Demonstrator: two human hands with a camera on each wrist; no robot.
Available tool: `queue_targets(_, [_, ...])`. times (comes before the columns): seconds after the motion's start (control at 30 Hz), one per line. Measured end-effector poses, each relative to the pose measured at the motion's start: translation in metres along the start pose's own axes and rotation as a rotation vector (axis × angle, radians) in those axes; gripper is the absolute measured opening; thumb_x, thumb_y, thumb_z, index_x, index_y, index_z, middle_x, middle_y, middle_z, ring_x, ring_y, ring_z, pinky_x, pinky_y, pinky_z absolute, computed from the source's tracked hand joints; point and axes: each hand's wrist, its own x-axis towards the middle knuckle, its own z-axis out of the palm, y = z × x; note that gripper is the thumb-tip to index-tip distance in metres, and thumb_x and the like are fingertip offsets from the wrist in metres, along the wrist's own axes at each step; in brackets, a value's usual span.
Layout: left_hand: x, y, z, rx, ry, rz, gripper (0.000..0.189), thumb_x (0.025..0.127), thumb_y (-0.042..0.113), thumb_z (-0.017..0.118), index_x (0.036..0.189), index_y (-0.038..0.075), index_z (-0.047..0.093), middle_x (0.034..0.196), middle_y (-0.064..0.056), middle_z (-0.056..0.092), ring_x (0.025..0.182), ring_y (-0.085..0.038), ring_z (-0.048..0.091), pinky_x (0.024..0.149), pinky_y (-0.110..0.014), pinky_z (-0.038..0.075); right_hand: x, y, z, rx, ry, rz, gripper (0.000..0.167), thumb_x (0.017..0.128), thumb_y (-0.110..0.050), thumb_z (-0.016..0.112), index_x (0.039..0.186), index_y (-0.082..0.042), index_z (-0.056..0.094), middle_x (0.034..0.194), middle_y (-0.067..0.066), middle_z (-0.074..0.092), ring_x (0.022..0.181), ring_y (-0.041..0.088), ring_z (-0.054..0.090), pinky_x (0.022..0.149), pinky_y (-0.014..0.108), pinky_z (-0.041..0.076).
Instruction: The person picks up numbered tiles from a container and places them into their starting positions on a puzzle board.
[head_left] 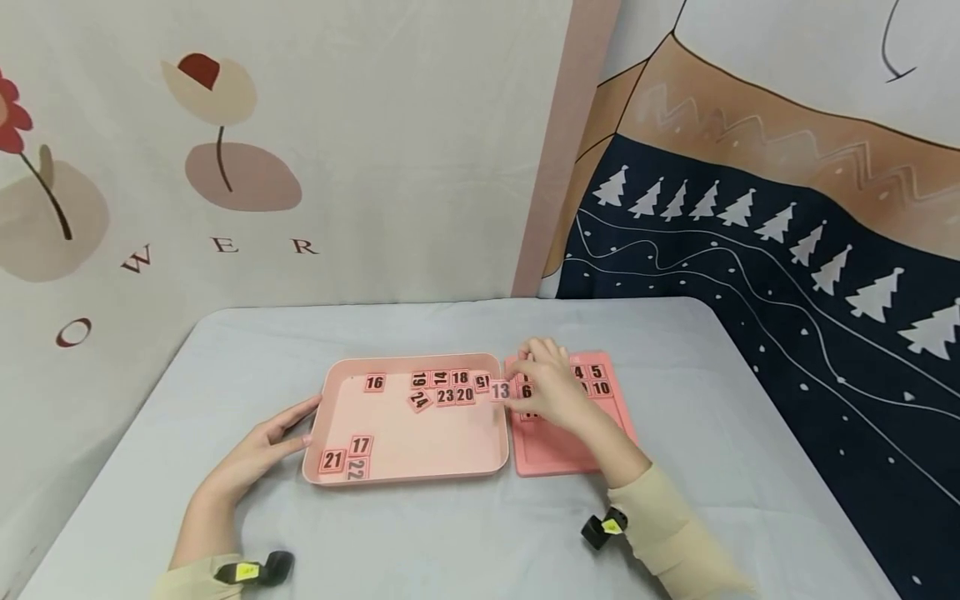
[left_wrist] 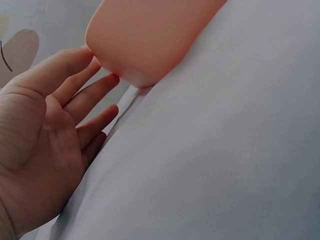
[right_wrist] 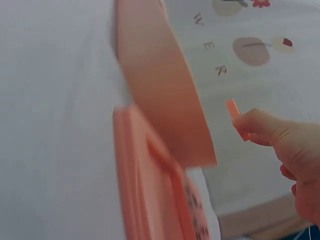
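In the head view my right hand [head_left: 551,387] pinches a square number tile [head_left: 500,391] marked 13, lifted above the gap between a pale pink tray [head_left: 420,433] and a darker pink number board [head_left: 558,450]. The right wrist view has the same tile [right_wrist: 238,120] edge-on between thumb and fingertips. Part of the board's top rows is covered by this hand. My left hand [head_left: 251,454] rests its thumb and fingertips against the tray's left end, fingers loosely spread, as the left wrist view also gives.
Several loose tiles lie in the tray: 16 [head_left: 375,382] at upper left, 17 [head_left: 361,445], 21 [head_left: 332,460] and others at lower left, a cluster at upper right. Tiles 5 [head_left: 596,372] and 10 [head_left: 602,388] sit in the board. A white cloth [head_left: 450,542] covers the table.
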Motion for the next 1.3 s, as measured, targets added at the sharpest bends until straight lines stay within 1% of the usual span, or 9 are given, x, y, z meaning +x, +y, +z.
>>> queue_targets(0.07, [0.0, 0.0, 0.0, 0.0, -0.001, 0.003, 0.059, 0.095, 0.011, 0.059, 0.148, 0.003, 0.033, 0.154, -0.009, 0.03, 0.128, 0.011, 0.027, 0.097, -0.003, 0.023, -0.01, 0.009, -0.004, -0.002, 0.004, 0.007, 0.028, 0.066, -0.028, 0.088, 0.086, -0.019, 0.07, 0.095, -0.004, 0.043, 0.091, 0.017, 0.036, 0.076, 0.034, 0.028])
queue_targets(0.17, [0.0, 0.0, 0.0, 0.002, -0.004, 0.005, 0.059, 0.095, 0.011, 0.059, 0.148, 0.003, 0.033, 0.154, -0.008, 0.03, 0.128, 0.011, 0.027, 0.097, -0.003, 0.023, -0.024, 0.023, -0.009, 0.001, 0.002, 0.017, 0.029, 0.066, -0.026, 0.088, 0.087, -0.018, 0.071, 0.097, -0.003, 0.045, 0.092, 0.018, 0.037, 0.079, 0.036, 0.029])
queue_targets(0.33, [0.0, 0.0, 0.0, 0.0, -0.002, 0.004, 0.059, 0.095, 0.01, 0.059, 0.148, 0.003, 0.033, 0.154, -0.007, 0.03, 0.128, 0.011, 0.027, 0.097, -0.003, 0.023, -0.041, 0.046, -0.016, -0.013, -0.016, 0.029, 0.031, 0.063, -0.025, 0.088, 0.087, -0.016, 0.072, 0.099, -0.002, 0.048, 0.096, 0.02, 0.039, 0.095, 0.046, 0.028])
queue_targets(0.4, [0.0, -0.001, 0.0, -0.001, -0.002, 0.005, 0.059, 0.095, 0.01, 0.059, 0.148, 0.004, 0.033, 0.154, -0.007, 0.03, 0.128, 0.011, 0.027, 0.097, -0.003, 0.023, -0.047, 0.054, -0.018, -0.015, -0.023, 0.03, 0.031, 0.063, -0.025, 0.088, 0.088, -0.017, 0.072, 0.097, -0.002, 0.047, 0.096, 0.021, 0.039, 0.097, 0.048, 0.027])
queue_targets(0.6, [-0.001, -0.002, 0.0, -0.006, -0.002, 0.008, 0.058, 0.095, 0.009, 0.058, 0.148, 0.004, 0.034, 0.154, -0.006, 0.03, 0.129, 0.011, 0.027, 0.097, -0.003, 0.023, -0.062, 0.073, -0.022, -0.022, -0.031, 0.03, 0.028, 0.062, -0.023, 0.087, 0.084, -0.019, 0.071, 0.095, -0.004, 0.047, 0.097, 0.02, 0.039, 0.086, 0.041, 0.03])
queue_targets(0.8, [-0.001, 0.0, -0.001, -0.002, -0.002, 0.008, 0.058, 0.095, 0.01, 0.059, 0.148, 0.005, 0.034, 0.154, -0.009, 0.029, 0.129, 0.011, 0.027, 0.096, -0.003, 0.023, -0.069, 0.084, -0.023, -0.032, -0.06, 0.049, 0.032, 0.062, -0.024, 0.088, 0.089, -0.017, 0.073, 0.099, -0.004, 0.051, 0.094, 0.018, 0.04, 0.082, 0.038, 0.029])
queue_targets(1.03, [-0.002, 0.0, -0.001, -0.002, 0.0, -0.003, 0.059, 0.095, 0.011, 0.059, 0.148, 0.005, 0.034, 0.154, -0.01, 0.028, 0.129, 0.011, 0.026, 0.096, -0.003, 0.023, -0.069, 0.087, -0.02, -0.026, -0.073, 0.033, 0.03, 0.062, -0.025, 0.089, 0.088, -0.017, 0.075, 0.1, -0.004, 0.053, 0.093, 0.018, 0.041, 0.08, 0.037, 0.029])
queue_targets(1.17, [-0.001, 0.001, 0.0, -0.001, -0.001, -0.002, 0.059, 0.095, 0.011, 0.059, 0.148, 0.004, 0.034, 0.154, -0.011, 0.028, 0.129, 0.011, 0.026, 0.096, -0.003, 0.023, -0.069, 0.087, -0.018, -0.039, -0.074, 0.049, 0.029, 0.063, -0.028, 0.089, 0.086, -0.018, 0.076, 0.098, -0.004, 0.053, 0.095, 0.017, 0.042, 0.078, 0.035, 0.029])
queue_targets(1.3, [-0.001, 0.003, 0.001, -0.002, 0.001, -0.001, 0.059, 0.095, 0.011, 0.059, 0.148, 0.004, 0.034, 0.154, -0.009, 0.03, 0.129, 0.011, 0.026, 0.096, -0.003, 0.023, -0.069, 0.086, -0.018, -0.073, -0.074, 0.061, 0.031, 0.062, -0.03, 0.089, 0.087, -0.017, 0.077, 0.098, -0.003, 0.053, 0.093, 0.017, 0.042, 0.077, 0.035, 0.028])
